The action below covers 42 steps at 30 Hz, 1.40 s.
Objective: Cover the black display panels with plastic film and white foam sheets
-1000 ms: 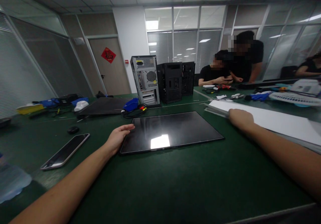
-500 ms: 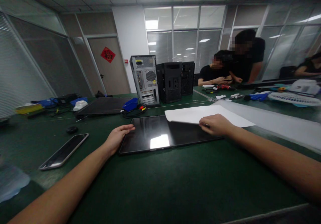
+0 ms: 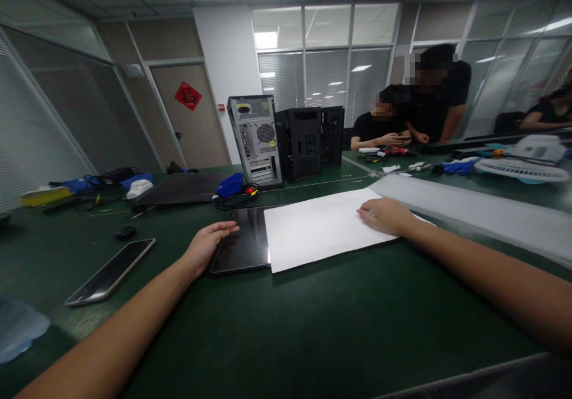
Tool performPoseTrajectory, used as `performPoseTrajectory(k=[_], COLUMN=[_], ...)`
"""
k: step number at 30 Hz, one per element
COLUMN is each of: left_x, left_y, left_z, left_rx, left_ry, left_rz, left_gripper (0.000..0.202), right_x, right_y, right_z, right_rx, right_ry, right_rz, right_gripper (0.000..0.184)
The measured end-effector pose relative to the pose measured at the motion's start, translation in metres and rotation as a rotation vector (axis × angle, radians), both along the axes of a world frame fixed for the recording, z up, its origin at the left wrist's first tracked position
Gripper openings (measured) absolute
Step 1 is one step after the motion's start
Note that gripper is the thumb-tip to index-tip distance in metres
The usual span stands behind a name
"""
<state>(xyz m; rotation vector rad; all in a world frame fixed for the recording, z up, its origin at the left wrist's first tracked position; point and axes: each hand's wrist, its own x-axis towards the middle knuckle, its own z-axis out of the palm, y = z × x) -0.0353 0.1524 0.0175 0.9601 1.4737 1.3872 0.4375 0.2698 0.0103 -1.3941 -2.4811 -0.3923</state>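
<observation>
A thin flat black panel [image 3: 245, 241] with a glossy face lies on the green table. A white sheet [image 3: 313, 229] covers its middle and right part, and the sheet's near left corner reaches past the panel's front edge. My left hand [image 3: 210, 244] is at the panel's left edge, with its fingers stretched out over the rim; its thumb is hard to make out. Over the right part of the sheet, my right hand [image 3: 386, 215] has its fingers curled together, fingertips at the paper. What they pinch, if anything, does not show clearly.
Several computer cases [image 3: 255, 140] stand behind the panel. A phone [image 3: 111, 271] and a black mouse [image 3: 125, 233] lie to the left. A long translucent sheet [image 3: 473, 214] stretches right. Beyond it are blue gloves [image 3: 458, 167] and a white fan-like part [image 3: 521, 170]. People sit and stand behind.
The white sheet has come down and left over the panel, covering more of it. My right hand stays near the same spot, now above the sheet. My left hand has barely moved.
</observation>
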Motion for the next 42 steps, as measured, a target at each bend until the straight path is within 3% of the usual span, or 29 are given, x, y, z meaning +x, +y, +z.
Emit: performPoseTrajectory(k=[3,6,11,16,24,42], left_x=[-0.001,-0.004,-0.005,-0.004,-0.004,-0.012], left_y=[0.001,0.002,0.004,0.005,0.005,0.011], left_z=[-0.001,-0.003,-0.005,-0.007,-0.009,-0.014], left_rx=[-0.008,-0.007,0.002,-0.003,0.007,0.013], left_ry=[-0.025,-0.027,-0.001,-0.035,-0.031,0.092], left_rz=[-0.003,-0.016,-0.004,0.0,0.0,-0.026], left_gripper=[0.027,0.028,0.027,0.026,0.027,0.032], right_x=[0.008,0.007,-0.012,-0.028,-0.015,-0.031], right_y=[0.009,0.01,-0.005,-0.02,-0.012,-0.023], right_z=[-0.005,-0.006,-0.003,0.0,0.001,-0.001], right_rx=[-0.075,-0.105,-0.126,0.005,0.027,-0.112], right_ry=[0.008,0.008,0.032,0.065,0.021,-0.001], right_rz=[-0.091,-0.072,0.103,0.271,0.127,0.252], right_gripper=[0.046,0.044,0.045,0.04,0.045,0.051])
